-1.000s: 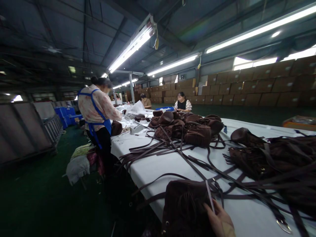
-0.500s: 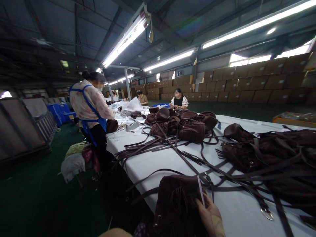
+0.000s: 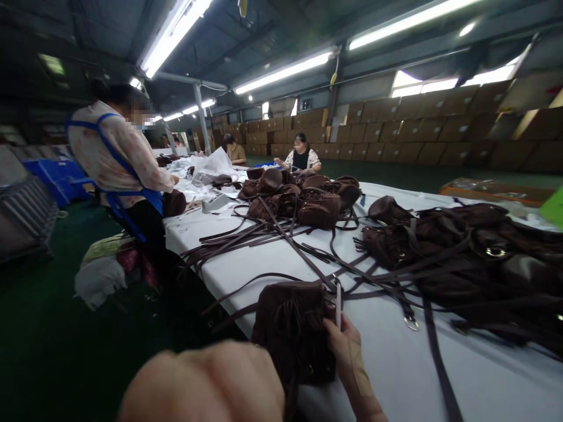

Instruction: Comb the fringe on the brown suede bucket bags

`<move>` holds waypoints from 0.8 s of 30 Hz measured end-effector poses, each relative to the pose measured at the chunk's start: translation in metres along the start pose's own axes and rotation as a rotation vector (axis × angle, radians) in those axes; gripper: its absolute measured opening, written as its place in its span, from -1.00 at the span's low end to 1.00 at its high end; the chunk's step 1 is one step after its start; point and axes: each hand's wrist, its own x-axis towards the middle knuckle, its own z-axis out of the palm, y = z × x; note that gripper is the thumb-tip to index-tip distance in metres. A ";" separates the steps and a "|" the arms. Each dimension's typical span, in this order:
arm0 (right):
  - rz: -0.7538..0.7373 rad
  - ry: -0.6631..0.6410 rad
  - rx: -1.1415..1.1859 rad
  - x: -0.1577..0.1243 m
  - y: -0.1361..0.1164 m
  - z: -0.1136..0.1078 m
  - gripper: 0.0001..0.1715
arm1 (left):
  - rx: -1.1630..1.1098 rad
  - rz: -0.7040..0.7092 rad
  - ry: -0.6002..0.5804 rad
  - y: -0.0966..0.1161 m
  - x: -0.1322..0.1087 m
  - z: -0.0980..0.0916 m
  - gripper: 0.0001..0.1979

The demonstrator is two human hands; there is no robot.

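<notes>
Straps beyond the bag could be snagged were it dragged, a pale stick being gripped beside it by the right hand, the left hand's grip untellable.

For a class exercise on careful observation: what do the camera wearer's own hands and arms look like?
The right hand is bare, with a beige patch, perhaps a plaster, at the wrist; no sleeve shows on its forearm. The left hand is blurred but shows no glove.
</notes>
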 end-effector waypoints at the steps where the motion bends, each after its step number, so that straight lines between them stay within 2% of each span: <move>1: 0.018 0.021 0.040 -0.007 -0.007 -0.005 -0.45 | -0.071 0.028 -0.033 0.002 0.016 0.014 -0.47; 3: 0.053 0.030 0.080 -0.022 -0.019 -0.016 -0.37 | -0.249 0.046 -0.097 -0.005 0.047 0.041 -0.55; 5: 0.082 0.018 0.087 -0.036 -0.026 -0.028 -0.32 | -0.299 -0.039 -0.129 -0.026 0.071 0.062 -0.61; 7: 0.110 0.011 0.094 -0.043 -0.025 -0.037 -0.30 | -0.225 -0.108 -0.149 -0.054 0.088 0.078 -0.63; 10: 0.151 0.028 0.113 -0.040 -0.015 -0.043 -0.23 | -0.086 -0.040 -0.220 -0.083 0.107 0.099 -0.67; 12: 0.157 0.040 0.126 -0.035 -0.008 -0.043 -0.15 | 0.024 0.083 -0.289 -0.081 0.120 0.117 -0.69; 15: 0.127 0.055 0.118 -0.030 -0.002 -0.045 -0.09 | 0.253 0.277 -0.467 -0.058 0.144 0.149 -0.69; 18: 0.124 0.113 0.028 -0.034 0.004 -0.055 -0.12 | 0.402 0.346 -0.647 -0.037 0.161 0.181 -0.68; 21: 0.193 0.172 -0.069 -0.044 0.015 -0.076 -0.09 | 0.522 0.326 -0.781 -0.033 0.162 0.202 -0.61; 23: 0.235 0.189 -0.094 -0.053 0.022 -0.090 -0.07 | 0.588 0.323 -0.844 -0.039 0.151 0.204 -0.51; 24: 0.245 0.194 -0.109 -0.058 0.025 -0.095 -0.08 | 0.621 0.339 -0.872 -0.044 0.143 0.201 -0.39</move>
